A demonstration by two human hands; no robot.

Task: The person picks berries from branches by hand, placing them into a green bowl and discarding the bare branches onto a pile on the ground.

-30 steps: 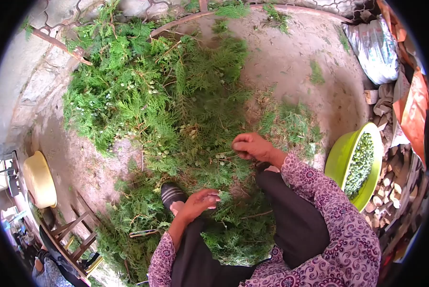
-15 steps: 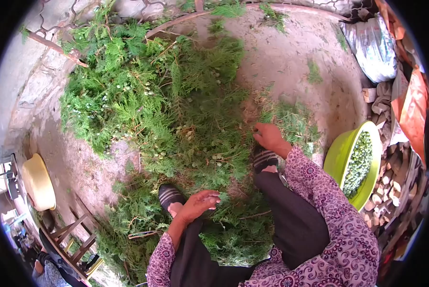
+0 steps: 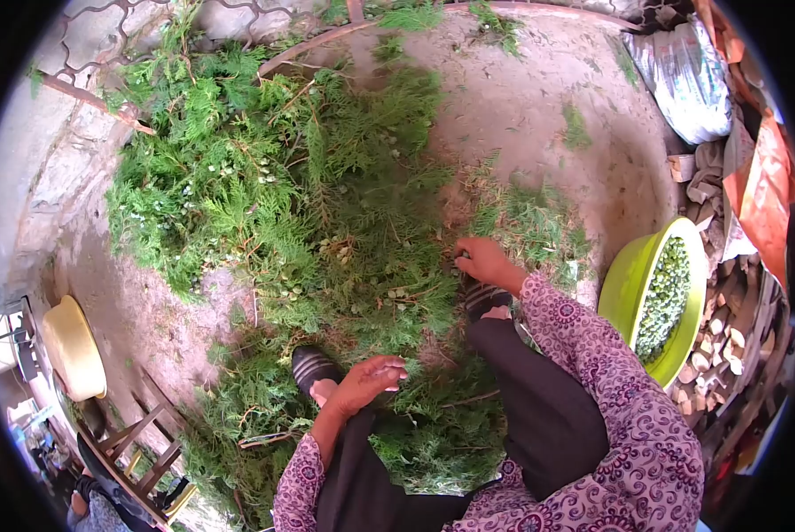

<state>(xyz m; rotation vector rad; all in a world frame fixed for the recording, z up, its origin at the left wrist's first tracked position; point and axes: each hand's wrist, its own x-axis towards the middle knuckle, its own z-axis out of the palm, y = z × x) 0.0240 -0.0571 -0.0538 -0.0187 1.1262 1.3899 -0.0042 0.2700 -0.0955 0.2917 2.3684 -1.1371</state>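
Observation:
My left hand point(image 3: 369, 383) is above the cut greenery beside my striped shoe point(image 3: 314, 367), fingers bent and together; whether anything is between them is too small to tell. My right hand point(image 3: 484, 262) reaches down at the right edge of the branch pile, just above my other shoe point(image 3: 481, 297). Its fingers are pinched together, and any small thing in them is hidden. Green conifer branches point(image 3: 264, 191) with small pale cones lie heaped in front of me and between my feet.
A lime-green basin point(image 3: 625, 284) holding many small green cones point(image 3: 665, 306) stands at the right, near chopped wood point(image 3: 712, 359). A white sack point(image 3: 684, 82) lies at the back right. At the left are a yellow basin point(image 3: 72, 348), a wooden chair point(image 3: 136, 443) and part of another person point(image 3: 96, 512).
My right hand has moved slightly left and down, its fingers drawn closer together. My left hand has barely moved. The whole view has shifted a little.

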